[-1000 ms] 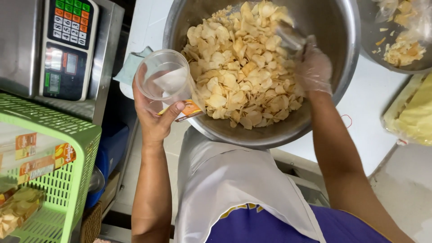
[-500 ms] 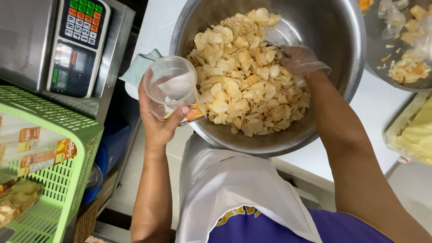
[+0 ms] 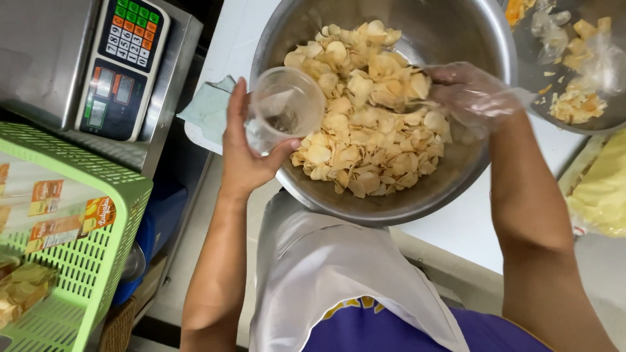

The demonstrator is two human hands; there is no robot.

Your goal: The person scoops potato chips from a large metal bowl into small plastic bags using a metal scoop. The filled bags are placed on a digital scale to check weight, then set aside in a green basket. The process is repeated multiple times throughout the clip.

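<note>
Left hand [image 3: 244,153]: bare, fingers wrapped around a clear plastic cup [image 3: 285,107], thumb against its lower side, clamped on it.
Clear plastic cup: tipped on its side, open mouth facing the camera, held over the near-left rim of the steel bowl [image 3: 391,202]; it touched the edge of the heap of chips.
Right hand [image 3: 473,94]: covered by a thin clear plastic glove, reaching in over the bowl's right rim, fingers curled down into the chips; whether it gripped any could not be told.
Hands together or apart: well apart, one at each side of the bowl.
Steel bowl: large, round, shiny, at the near edge of the white surface [image 3: 469,225], just in front of the person's body.
Chips [image 3: 365,117]: pale yellow, thin and curled, heaped across the left and middle of the bowl.
Second bowl [image 3: 587,124]: at the far-right corner of the view, with a few chip scraps and crumpled clear plastic in it.
Scale [image 3: 124,65]: grey, with a keypad of coloured keys, to the left of the surface.
Green basket [image 3: 85,248]: slotted plastic, below the scale at the left edge, holding packets.
Yellow bag [image 3: 603,192]: at the right edge of the surface.
Apron [image 3: 326,274]: white, over a purple shirt, below the bowl.
</note>
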